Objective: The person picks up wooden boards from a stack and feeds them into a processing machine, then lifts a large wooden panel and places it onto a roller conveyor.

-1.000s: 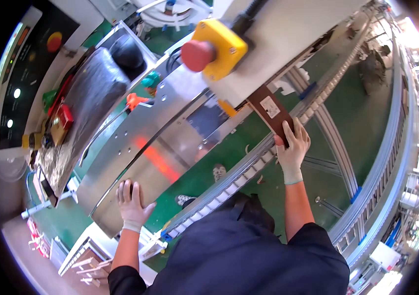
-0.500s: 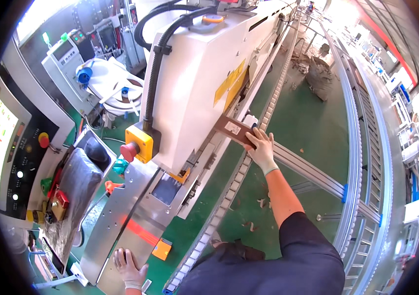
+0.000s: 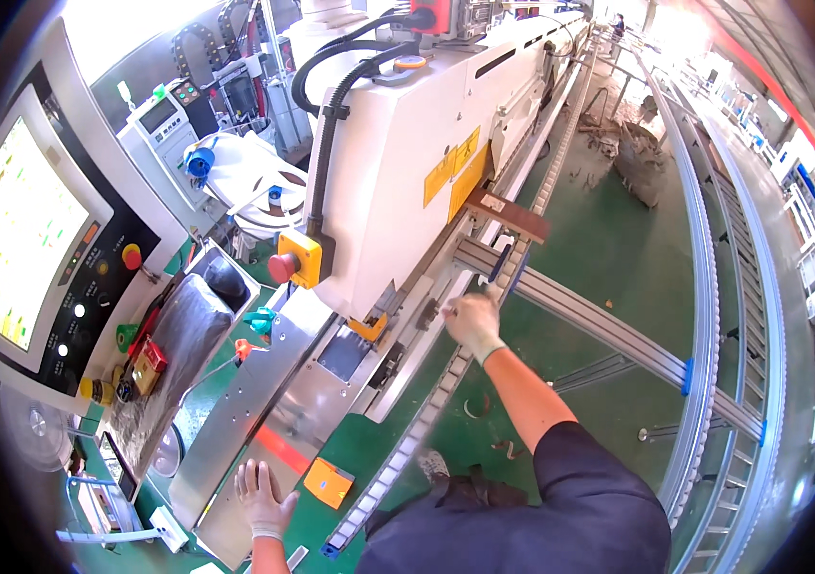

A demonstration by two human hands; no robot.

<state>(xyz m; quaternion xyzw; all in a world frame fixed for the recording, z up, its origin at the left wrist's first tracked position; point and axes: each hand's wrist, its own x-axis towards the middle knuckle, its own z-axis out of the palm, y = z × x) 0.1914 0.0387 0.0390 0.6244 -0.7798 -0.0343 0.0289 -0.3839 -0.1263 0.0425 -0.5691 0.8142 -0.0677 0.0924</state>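
The right hand (image 3: 472, 320) is stretched forward in a pale glove, its fingers curled loosely at the chain track (image 3: 446, 383) under the white machine housing (image 3: 407, 182); whether they grip anything cannot be told. Just beyond the fingers, apart from them, a brown wooden board (image 3: 508, 214) sits tilted at the housing's edge beside 2 yellow labels (image 3: 455, 172), above a grey metal rail (image 3: 599, 330) that runs off to the right. The left hand (image 3: 264, 497), also gloved, lies flat with fingers spread wide on the steel infeed plate (image 3: 235, 421), holding nothing. An orange square (image 3: 328, 481) lies just right of it on the green floor (image 3: 618, 239). A yellow box with a red stop button (image 3: 294, 260) juts from the housing, and a control panel (image 3: 34, 249) with a lit screen stands at far left.
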